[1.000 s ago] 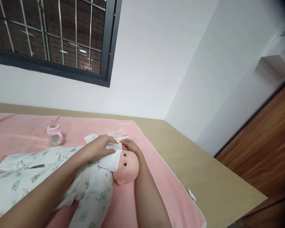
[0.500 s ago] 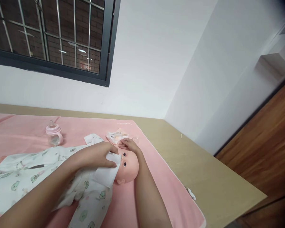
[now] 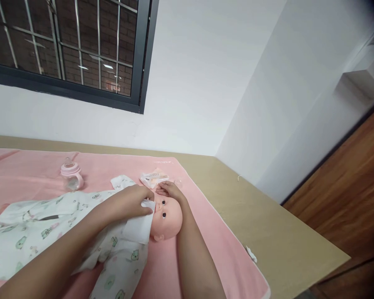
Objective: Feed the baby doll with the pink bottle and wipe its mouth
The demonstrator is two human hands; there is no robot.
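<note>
A baby doll [image 3: 167, 220] lies on its back on a pink mat [image 3: 162, 270], its head to the right. It wears a white printed outfit [image 3: 62, 216]. My left hand [image 3: 136, 202] pinches a white cloth [image 3: 140, 227] at the doll's mouth and chin; the cloth spreads down over the neck and chest. Beyond the doll's head, my right hand [image 3: 171, 191] rests beside it, fingers stretched out and holding nothing, the forearm running along the crown.
A pink-topped baby bottle [image 3: 71, 176] stands at the left. A clear packet [image 3: 153, 178] lies behind my right hand, near a small clear item [image 3: 178, 182]. White scrap [image 3: 251, 253] lies right of the mat on the wooden tabletop [image 3: 246, 207]. A barred window [image 3: 81, 54] is behind.
My left hand has drawn the cloth's edge slightly left, off the doll's nose, so more of the mouth area shows. My right hand has stayed in place.
</note>
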